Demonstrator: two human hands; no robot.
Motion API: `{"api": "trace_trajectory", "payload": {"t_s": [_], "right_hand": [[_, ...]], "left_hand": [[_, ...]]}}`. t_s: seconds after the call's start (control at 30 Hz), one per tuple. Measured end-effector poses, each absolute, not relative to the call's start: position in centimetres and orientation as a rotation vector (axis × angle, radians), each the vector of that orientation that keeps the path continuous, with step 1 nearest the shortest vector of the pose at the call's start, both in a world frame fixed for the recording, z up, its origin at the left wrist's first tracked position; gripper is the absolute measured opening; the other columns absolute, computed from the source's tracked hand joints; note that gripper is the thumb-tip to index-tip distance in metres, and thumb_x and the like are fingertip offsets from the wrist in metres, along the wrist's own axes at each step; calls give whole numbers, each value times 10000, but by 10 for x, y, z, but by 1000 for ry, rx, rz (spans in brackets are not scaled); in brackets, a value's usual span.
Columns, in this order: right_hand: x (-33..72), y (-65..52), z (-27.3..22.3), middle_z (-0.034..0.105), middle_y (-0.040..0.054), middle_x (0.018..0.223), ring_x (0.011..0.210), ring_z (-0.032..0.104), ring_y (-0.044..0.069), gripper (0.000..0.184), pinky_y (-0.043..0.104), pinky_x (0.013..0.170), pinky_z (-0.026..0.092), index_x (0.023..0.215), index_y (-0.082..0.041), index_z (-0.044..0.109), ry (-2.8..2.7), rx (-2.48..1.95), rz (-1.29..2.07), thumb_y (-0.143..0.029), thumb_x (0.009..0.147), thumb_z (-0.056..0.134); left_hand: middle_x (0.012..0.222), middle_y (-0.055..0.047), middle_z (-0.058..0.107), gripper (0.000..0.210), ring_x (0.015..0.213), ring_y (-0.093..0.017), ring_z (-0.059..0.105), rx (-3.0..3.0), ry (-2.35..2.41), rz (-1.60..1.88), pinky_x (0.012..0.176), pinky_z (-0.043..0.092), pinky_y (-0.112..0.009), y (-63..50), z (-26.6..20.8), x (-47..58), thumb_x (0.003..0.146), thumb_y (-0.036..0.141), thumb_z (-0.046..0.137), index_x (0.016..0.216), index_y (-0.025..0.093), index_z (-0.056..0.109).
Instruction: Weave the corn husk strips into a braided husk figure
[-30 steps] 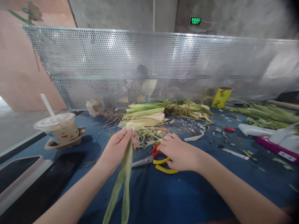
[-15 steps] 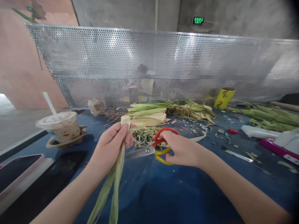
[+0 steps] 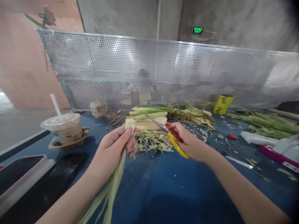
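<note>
Over tabletop (image 3: pixel 161 186) | left hand (image 3: pixel 114 141) grips husk (image 3: pixel 119 166), right hand (image 3: pixel 190 143) scissors (image 3: pixel 178 148) | cup (image 3: pixel 70 129) near left edge (image 3: pixel 25 142) | open room between forearms (image 3: pixel 233 183)

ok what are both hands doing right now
Left hand: closed, holding folded pale-green husk strips.
Right hand: closed on the red-and-yellow handles of the scissors.

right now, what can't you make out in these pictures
All in the head view:
Corn-husk strips: lower ends cut off by the bottom edge.
Scissors: handle loops partly covered by the right hand.
Person: blurred, behind the perforated metal screen.
Yellow tube: its print is too small to read.
</note>
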State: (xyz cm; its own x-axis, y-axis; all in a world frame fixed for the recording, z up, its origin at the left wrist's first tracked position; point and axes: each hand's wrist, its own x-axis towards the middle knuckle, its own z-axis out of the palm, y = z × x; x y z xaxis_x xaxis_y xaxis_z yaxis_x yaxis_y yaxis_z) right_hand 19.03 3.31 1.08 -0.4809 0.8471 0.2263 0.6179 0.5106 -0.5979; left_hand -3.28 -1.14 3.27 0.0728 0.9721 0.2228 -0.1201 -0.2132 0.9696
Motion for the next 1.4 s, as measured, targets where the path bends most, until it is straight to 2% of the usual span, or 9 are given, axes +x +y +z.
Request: {"api": "trace_trajectory", "payload": {"t_s": [0.1, 0.27, 0.4, 0.63, 0.77, 0.83, 1.13, 1.27, 1.4], "right_hand": [[187, 22, 16, 567, 77, 1011, 807, 591, 204, 413, 313, 657, 490, 1124, -247, 332, -2266, -1252, 680, -437, 789, 480], [185, 12, 18, 531, 81, 1140, 1043, 526, 250, 490, 339, 788, 462, 1093, -253, 354, -2288, -1303, 640, -422, 698, 592], [187, 11, 21, 533, 79, 1158, 1049, 529, 247, 509, 330, 780, 463, 1112, -252, 364, -2265, -1359, 590, -449, 695, 578], [201, 12, 33, 552, 60, 1070, 929, 555, 218, 456, 294, 709, 457, 1062, -247, 414, -2287, -1387, 598, -501, 708, 549], [219, 8, 37, 566, 22, 817, 668, 533, 166, 378, 268, 578, 427, 944, -227, 447, -2287, -1541, 503, -535, 729, 495], [232, 5, 38, 556, 4, 757, 621, 516, 154, 363, 253, 542, 408, 905, -226, 449, -2274, -1597, 490, -542, 730, 487], [302, -19, 38, 620, 26, 823, 659, 571, 187, 348, 252, 532, 406, 925, -230, 467, -2142, -1749, 353, -504, 716, 517], [326, -27, 38, 622, 23, 785, 662, 579, 198, 324, 268, 566, 413, 919, -233, 443, -2129, -1848, 326, -484, 727, 513], [344, -31, 35, 618, 23, 726, 659, 581, 216, 256, 288, 582, 407, 852, -240, 429, -2120, -1941, 266, -472, 755, 479]], "left_hand": [[443, 71, 343, 174, 411, -72, 366, 1327, 966, 1302, 418, 325, -196, -9, 31, -33, 854, 216, 427, 776, 136, 561], [451, 72, 336, 193, 418, -70, 357, 1373, 960, 1256, 422, 330, -190, -11, 30, -34, 863, 219, 410, 776, 141, 563], [458, 71, 342, 188, 422, -70, 364, 1416, 971, 1243, 432, 329, -196, -10, 32, -32, 860, 237, 418, 773, 148, 559], [461, 80, 323, 165, 407, -66, 339, 1399, 926, 1063, 426, 307, -211, -2, 40, -16, 838, 252, 437, 764, 152, 545], [449, 81, 329, 166, 393, -54, 309, 1378, 884, 1002, 408, 287, -198, 8, 45, 0, 827, 230, 452, 690, 153, 506], [441, 81, 325, 179, 389, -51, 296, 1370, 869, 944, 397, 270, -190, 12, 48, 12, 826, 215, 453, 663, 152, 495], [431, 82, 301, 217, 365, -48, 264, 1452, 829, 742, 379, 222, -186, 25, 58, 81, 835, 181, 425, 648, 140, 527], [427, 76, 317, 215, 372, -50, 272, 1452, 773, 679, 378, 229, -184, 28, 57, 107, 841, 173, 417, 665, 134, 534], [430, 71, 312, 299, 368, -44, 272, 1425, 686, 649, 377, 235, -182, 34, 53, 129, 840, 177, 430, 543, 150, 448]]}}
